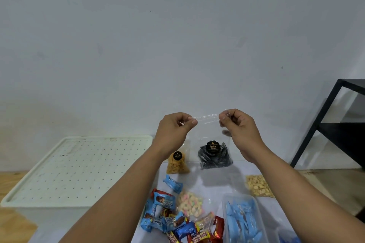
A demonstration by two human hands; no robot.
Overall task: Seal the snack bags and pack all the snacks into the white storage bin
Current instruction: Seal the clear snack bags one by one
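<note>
I hold a clear bag of black-and-white swirl snacks [215, 157] up in the air by its top strip. My left hand [174, 130] pinches the strip's left end and my right hand [240, 124] pinches its right end. The bag hangs below, with a black round label on its front. The white storage bin [77, 165] stands at the left with its perforated lid on. On the white cloth lie a bag of yellow chips [176, 162], a bag of peanuts [257, 185], a bag of pastel candies [189, 202] and several wrapped bars [177, 221].
A clear tub of blue sachets [242, 221] sits at the lower right. A black metal shelf frame [331, 124] stands at the right against the wall. Wooden floor shows at the left and right of the cloth.
</note>
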